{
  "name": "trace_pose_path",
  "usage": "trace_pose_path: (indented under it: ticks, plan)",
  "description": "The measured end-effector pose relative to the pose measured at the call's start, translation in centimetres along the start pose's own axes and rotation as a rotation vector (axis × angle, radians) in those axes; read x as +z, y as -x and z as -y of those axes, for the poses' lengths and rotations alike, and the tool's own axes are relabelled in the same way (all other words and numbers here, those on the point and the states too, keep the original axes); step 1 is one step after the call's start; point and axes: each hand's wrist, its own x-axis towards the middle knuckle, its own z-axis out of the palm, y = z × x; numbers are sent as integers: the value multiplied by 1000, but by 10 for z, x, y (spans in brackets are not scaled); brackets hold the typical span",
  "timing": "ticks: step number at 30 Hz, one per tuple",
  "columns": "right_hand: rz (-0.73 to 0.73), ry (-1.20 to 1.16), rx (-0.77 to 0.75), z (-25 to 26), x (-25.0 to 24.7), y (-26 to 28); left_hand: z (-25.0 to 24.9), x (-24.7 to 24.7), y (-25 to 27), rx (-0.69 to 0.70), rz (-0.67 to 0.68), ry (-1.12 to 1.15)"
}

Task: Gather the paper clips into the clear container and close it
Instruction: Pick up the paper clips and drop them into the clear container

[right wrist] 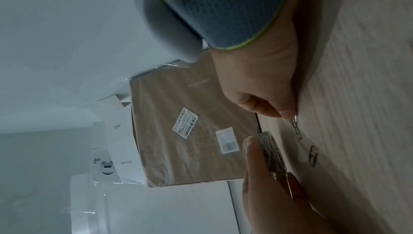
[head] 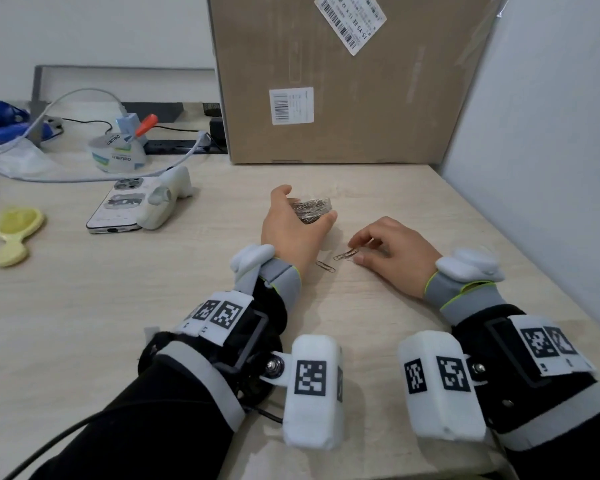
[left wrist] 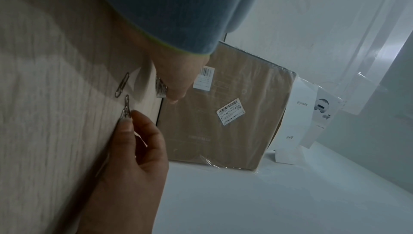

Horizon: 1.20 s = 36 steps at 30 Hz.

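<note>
My left hand (head: 303,206) grips a small clear container (head: 314,210) packed with silver paper clips, standing on the wooden table (head: 395,202). The right wrist view shows the same container (right wrist: 269,149) between thumb and fingers. Just right of it, my right hand (head: 355,251) lies low on the table, index finger and thumb pinching one end of two joined paper clips (head: 344,255). Those clips (left wrist: 125,108) still lie flat on the wood. A single loose clip (head: 325,267) lies by my left wrist, and it shows again as the loose clip (right wrist: 312,154).
A big cardboard box (head: 343,81) stands behind the hands, and a white wall (head: 534,168) closes the right side. At the left lie a phone (head: 118,209), a white handheld device (head: 167,199), a tape roll (head: 116,152) and a yellow hand mirror (head: 14,233).
</note>
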Motion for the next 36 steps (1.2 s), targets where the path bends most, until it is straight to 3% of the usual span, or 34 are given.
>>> trace_pose_path:
  ticks: [8,14,29,36]
  plan:
    - [-42,22,-6,1,-3,2,0,0,0,-2,24,5]
    - [27,38,-12,7,-3,3,-1,0,0,0,33,15]
    - [110,394,17,29,-5,-4,0,1,1,17,49,15]
    - [86,535,-59,35,-11,1,2,1,0,16,56,17]
